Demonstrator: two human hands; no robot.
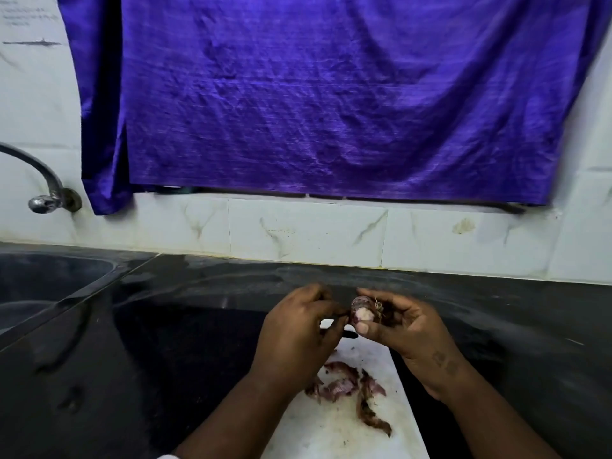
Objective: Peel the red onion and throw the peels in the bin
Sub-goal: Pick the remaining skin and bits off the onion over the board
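A small red onion [361, 311], partly peeled with pale flesh showing and its root tuft on the right, is held above a white cutting board [334, 429]. My right hand [405, 329] grips the onion between thumb and fingers. My left hand [298, 332] is close against the onion's left side, its fingertips pinching at the skin there. A dark thin object [347, 334] shows just under my left fingers; I cannot tell what it is. Torn purple peels [351, 389] lie on the board below my hands.
The board lies on a black stone counter [165, 342]. A steel sink [39, 286] is set in at the left, with a tap [43, 193] on the tiled wall above it. A purple cloth [331, 94] hangs over the wall behind. No bin is in view.
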